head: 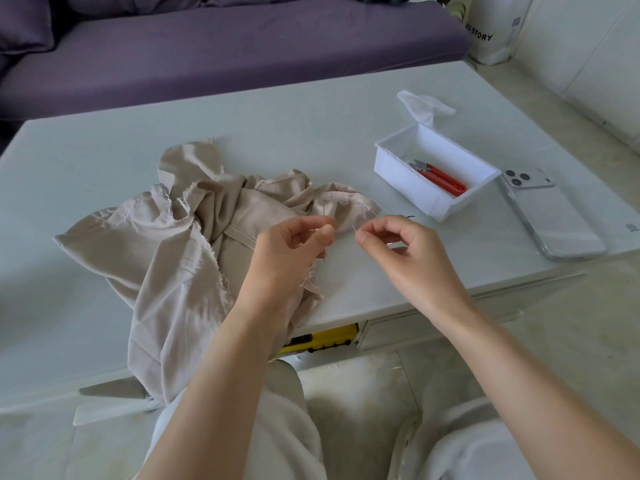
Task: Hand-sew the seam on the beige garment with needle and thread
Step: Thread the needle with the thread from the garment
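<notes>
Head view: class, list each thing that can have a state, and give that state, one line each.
Beige garment: crumpled on the table, hanging over its near edge.
Left hand: pinches a fine strand; needle or thread, cannot tell.
Right hand: pinches a fine tip.
White box: open, no lid.
Red snips: lying in the box.
Phone: face down.

matt beige cloth garment (180, 244), glossy table (277, 112)
</notes>
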{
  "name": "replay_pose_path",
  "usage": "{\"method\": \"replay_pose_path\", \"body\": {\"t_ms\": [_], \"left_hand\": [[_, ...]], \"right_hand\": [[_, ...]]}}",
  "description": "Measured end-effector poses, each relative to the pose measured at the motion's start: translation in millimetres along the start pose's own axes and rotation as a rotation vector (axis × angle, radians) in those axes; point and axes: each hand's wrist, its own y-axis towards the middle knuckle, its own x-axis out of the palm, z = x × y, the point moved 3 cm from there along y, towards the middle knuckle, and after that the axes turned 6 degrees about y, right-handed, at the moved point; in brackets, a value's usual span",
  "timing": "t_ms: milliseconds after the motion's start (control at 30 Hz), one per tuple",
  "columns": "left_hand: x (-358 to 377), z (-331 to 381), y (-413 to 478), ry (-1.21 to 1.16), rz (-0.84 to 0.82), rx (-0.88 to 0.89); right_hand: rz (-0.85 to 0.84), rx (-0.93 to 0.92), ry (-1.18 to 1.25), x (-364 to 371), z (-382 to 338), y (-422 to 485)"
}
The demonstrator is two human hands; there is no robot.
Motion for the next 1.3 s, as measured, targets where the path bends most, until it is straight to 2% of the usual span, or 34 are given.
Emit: {"method": "replay_pose_path", "body": {"t_ms": [200,567,867,1100,1300], "left_hand": [[3.5,-0.8,-3.9,0.065,-0.043,-0.011],[7.3,-2.5,-5.6,0.002,-0.124,-0.065],[9.2,-3.6,-4.7,0.07,-0.149,-0.08],[6.9,-2.6,-4.8,0.028,-0.097,-0.088],[7.2,-3.4,-6.2,0.027,-0.112,-0.111]], "right_hand": [[0.016,0.039,0.036,-2.8,-2.5,-1.0],[-0.077,0.107,-0.022,-4.0,-5.9,-2.6],[-0.147,0.076,-0.047,-2.0,-7.2,-3.8],[-0.163,0.068,0.143,1.0,-15.6,-6.6],[-0.146,-0.01,0.114,4.0,-13.0,-7.2]]}}
